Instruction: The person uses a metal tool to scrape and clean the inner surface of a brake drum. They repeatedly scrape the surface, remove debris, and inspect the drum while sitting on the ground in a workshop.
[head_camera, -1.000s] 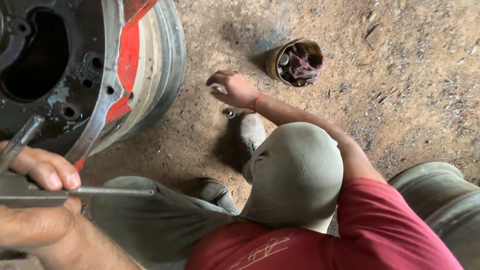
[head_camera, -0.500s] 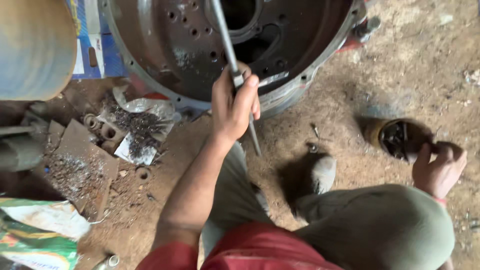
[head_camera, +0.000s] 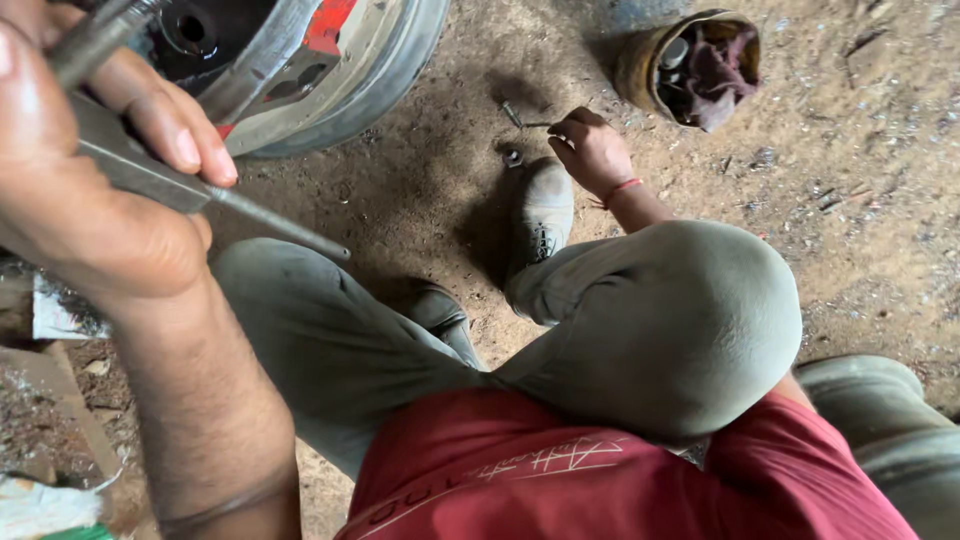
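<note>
My left hand (head_camera: 95, 170) fills the upper left, close to the camera, shut on a long grey metal rod tool (head_camera: 250, 215) whose thin end points down to the right over my knee. My right hand (head_camera: 592, 150) reaches to the dirt floor beyond my shoe (head_camera: 545, 210), fingers curled on small metal bolts (head_camera: 525, 120) lying there; whether it grips one is unclear. A large round metal housing (head_camera: 330, 70) with a red patch stands at the top left.
A round tin (head_camera: 690, 65) holding a dark rag and metal parts sits on the ground at the top right. A grey cylinder (head_camera: 880, 420) lies at the right edge. Metal scraps and debris (head_camera: 50, 400) lie at the lower left.
The view swung back to the right. My left hand with the rod came close to the camera at the upper left. My right hand moved from the tin to the bolts by my shoe.
</note>
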